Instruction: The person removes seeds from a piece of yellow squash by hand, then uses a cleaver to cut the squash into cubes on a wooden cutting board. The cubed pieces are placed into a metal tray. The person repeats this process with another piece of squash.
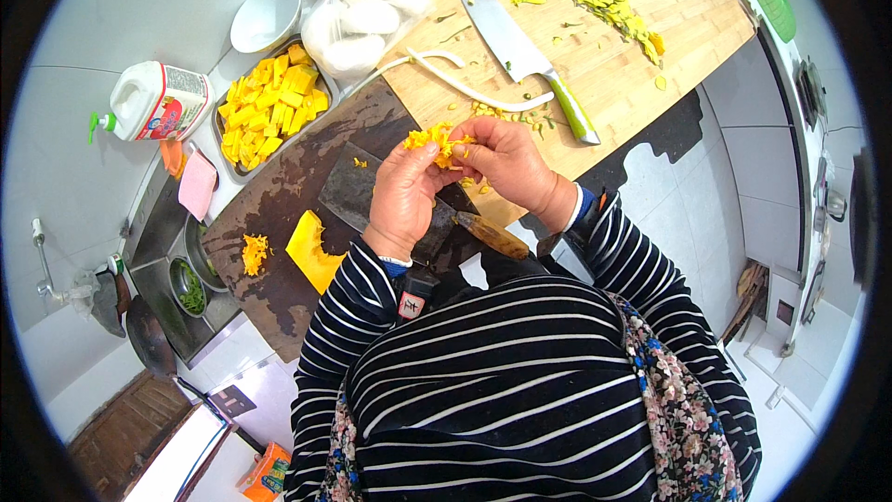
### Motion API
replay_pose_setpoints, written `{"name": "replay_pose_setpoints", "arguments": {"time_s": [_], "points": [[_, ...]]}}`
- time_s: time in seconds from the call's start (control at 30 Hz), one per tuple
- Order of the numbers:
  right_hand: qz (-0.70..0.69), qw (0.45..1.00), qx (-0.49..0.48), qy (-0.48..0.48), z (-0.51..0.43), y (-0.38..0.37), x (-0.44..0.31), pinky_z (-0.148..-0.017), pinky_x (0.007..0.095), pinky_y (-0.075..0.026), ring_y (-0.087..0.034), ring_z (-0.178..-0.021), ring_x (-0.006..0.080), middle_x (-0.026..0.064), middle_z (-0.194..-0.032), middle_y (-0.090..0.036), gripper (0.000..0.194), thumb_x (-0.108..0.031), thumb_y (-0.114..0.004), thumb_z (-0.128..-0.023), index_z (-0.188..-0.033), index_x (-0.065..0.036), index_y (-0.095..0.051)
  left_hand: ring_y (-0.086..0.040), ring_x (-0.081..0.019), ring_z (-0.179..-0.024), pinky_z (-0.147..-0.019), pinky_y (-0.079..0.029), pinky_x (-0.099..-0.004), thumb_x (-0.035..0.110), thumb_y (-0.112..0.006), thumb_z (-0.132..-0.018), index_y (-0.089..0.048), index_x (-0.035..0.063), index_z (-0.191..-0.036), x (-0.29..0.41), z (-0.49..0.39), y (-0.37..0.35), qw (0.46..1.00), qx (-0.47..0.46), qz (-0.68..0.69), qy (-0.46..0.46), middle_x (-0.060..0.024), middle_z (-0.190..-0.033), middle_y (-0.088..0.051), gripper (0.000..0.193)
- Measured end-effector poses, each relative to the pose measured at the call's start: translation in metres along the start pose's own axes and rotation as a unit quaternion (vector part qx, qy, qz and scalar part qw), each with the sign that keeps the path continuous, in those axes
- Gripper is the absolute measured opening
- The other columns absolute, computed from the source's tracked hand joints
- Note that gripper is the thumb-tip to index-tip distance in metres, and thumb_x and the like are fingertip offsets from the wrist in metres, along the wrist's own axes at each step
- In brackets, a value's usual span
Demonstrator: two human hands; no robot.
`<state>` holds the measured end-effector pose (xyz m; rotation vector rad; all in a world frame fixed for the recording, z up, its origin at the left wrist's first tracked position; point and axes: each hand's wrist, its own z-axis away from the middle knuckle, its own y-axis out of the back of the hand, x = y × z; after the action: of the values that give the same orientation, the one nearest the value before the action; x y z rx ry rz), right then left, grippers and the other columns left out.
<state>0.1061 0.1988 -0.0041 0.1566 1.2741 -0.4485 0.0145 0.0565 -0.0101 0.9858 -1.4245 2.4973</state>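
Note:
A clump of stringy orange pumpkin pulp (435, 141) is held between my two hands. My left hand (408, 192) supports it from the left, thumb on top. The fingers of my right hand (512, 164) pinch its right side. Below them a dark-bladed cleaver (355, 185) lies on the dark, worn board (272, 335), its wooden handle (495, 236) towards my body. A curved slice of pumpkin (310, 251) rests left of my left forearm, with a small heap of pulp (255, 254) beyond it. Several pumpkin seeds (484, 189) lie under my right hand.
A metal tray (333, 90) of cut pumpkin stands at the left, near a white bowl (265, 17) and a plastic bag of white items (369, 17). On the bamboo board (683, 14) lie a green-handled cleaver (509, 42), a pale stalk (481, 94) and yellow-green slices (613, 10). A sink (157, 272) is far left.

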Motion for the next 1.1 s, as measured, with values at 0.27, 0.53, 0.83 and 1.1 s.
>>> {"name": "replay_pose_setpoints", "arguments": {"time_s": [0.27, 0.53, 0.83, 1.1], "points": [[-0.065, 0.995, -0.044, -0.060, -0.003, 0.005, -0.001, -0.049, 0.0228, -0.047, -0.058, -0.057, 0.0104, 0.0045, -0.072, -0.062, 0.010, -0.004, -0.062, -0.089, -0.098, 0.000, -0.059, -0.063, -0.0170, -0.077, -0.066, -0.051, -0.0293, 0.009, -0.061, -0.092, -0.061, 0.0025, -0.105, 0.002, 0.000, 0.003, 0.992, 0.037, -0.124, 0.012, -0.0083, -0.097, -0.066, 0.015], [-0.095, 0.991, -0.060, -0.071, 0.001, 0.007, -0.004, -0.056, 0.0234, -0.049, -0.061, -0.063, 0.0130, 0.0079, -0.087, -0.065, 0.024, 0.005, -0.061, -0.083, -0.107, 0.003, -0.058, -0.059, -0.0161, -0.061, -0.054, -0.048, -0.0278, 0.005, -0.061, -0.089, -0.062, -0.0009, -0.101, 0.004, 0.001, 0.005, 0.993, 0.045, -0.094, 0.057, -0.0088, -0.085, -0.066, 0.013], [-0.053, 0.995, -0.048, -0.066, 0.001, 0.008, 0.002, -0.064, 0.0254, -0.054, -0.064, -0.074, 0.0144, 0.0086, -0.090, -0.066, 0.031, 0.006, -0.061, -0.082, -0.112, 0.002, -0.062, -0.062, -0.0207, -0.071, -0.060, -0.051, -0.0324, 0.011, -0.057, -0.091, -0.061, -0.0021, -0.107, 0.007, 0.003, 0.003, 0.997, 0.006, -0.031, 0.070, -0.0116, -0.092, -0.066, 0.022], [0.083, 0.986, -0.087, 0.119, 0.013, -0.008, -0.005, -0.075, 0.0273, -0.055, -0.067, -0.085, 0.0158, 0.0073, -0.094, -0.067, 0.023, 0.006, -0.058, -0.086, -0.107, 0.002, -0.064, -0.063, -0.0241, -0.098, -0.088, -0.051, -0.0404, 0.019, -0.051, -0.097, -0.060, -0.0006, -0.114, -0.003, 0.004, 0.009, 0.991, 0.037, 0.099, 0.080, -0.0120, -0.111, -0.065, 0.028]]}}
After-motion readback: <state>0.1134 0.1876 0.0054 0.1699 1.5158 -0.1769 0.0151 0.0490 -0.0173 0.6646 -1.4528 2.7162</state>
